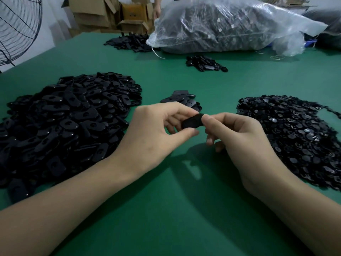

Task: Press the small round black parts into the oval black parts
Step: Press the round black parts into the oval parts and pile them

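Above the green table (pixel 166 209), both hands meet on one oval black part (pixel 191 122). My left hand (pixel 155 133) pinches its left end between thumb and fingers. My right hand (pixel 238 133) pinches its right end with thumb and forefinger; whether a small round part sits under those fingertips is hidden. A big heap of oval black parts (pixel 60 122) lies to the left. A spread of small round black parts (pixel 295 133) lies to the right. A small cluster of oval parts (pixel 182 100) lies just behind my hands.
A large clear plastic bag of dark parts (pixel 227 24) lies at the back. Two more small piles of black parts (pixel 204 63) (pixel 129 42) lie near it. Cardboard boxes (pixel 110 13) and another person's hand (pixel 156 12) are behind the table. A wire fan (pixel 16 26) stands far left.
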A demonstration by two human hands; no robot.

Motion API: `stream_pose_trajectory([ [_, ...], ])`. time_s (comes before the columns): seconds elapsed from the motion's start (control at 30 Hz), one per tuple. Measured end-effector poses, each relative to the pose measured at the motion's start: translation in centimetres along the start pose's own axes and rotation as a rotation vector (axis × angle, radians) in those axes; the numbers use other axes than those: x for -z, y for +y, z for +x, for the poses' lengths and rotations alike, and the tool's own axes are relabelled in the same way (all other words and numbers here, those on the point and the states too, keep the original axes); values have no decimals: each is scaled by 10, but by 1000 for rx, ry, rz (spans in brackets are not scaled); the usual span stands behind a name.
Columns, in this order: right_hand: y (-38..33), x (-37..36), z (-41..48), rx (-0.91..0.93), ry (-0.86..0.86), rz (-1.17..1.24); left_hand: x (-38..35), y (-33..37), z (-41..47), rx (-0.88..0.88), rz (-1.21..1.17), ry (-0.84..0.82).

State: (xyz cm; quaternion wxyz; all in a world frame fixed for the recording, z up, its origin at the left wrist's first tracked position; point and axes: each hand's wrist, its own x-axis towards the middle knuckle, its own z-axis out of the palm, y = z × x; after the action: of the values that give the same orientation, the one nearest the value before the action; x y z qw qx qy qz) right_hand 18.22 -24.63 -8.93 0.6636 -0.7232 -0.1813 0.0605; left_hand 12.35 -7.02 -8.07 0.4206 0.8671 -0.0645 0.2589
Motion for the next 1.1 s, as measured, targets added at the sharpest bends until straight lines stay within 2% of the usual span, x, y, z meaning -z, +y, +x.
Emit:
stream_pose_trajectory([
  [0.13, 0, -1, 1, -20, 7, 22, 5, -4, 13, -65, 157, 48],
  [0.33, -2, -2, 0, -18, 8, 4, 7, -30, 64, 66, 421, -1],
  [0.47, -1, 0, 0, -17, 5, -3, -1, -40, 75, 101, 399, -56],
  [0.57, -1, 1, 0, -16, -3, -2, 9, -46, 83, 142, 384, 27],
  [0.6, -1, 0, 0, -16, -3, -4, 17, -50, 87, 166, 448, 50],
  [0.67, -1, 0, 0, -16, -6, -12, 36, -65, 94, 217, 746, 20],
  [0.73, -1, -1, 0, -15, -9, -17, 51, -76, 95, 283, 1101, -102],
  [0.77, -1, -1, 0, -15, -10, -20, 55, -79, 94, 313, 1197, -161],
  [0.87, -1, -1, 0, -12, -15, -33, 59, -86, 91, 390, 1216, -209],
  [1.1, 0, -1, 0, 0, -36, -55, 60, -85, 89, 324, 1092, -83],
])
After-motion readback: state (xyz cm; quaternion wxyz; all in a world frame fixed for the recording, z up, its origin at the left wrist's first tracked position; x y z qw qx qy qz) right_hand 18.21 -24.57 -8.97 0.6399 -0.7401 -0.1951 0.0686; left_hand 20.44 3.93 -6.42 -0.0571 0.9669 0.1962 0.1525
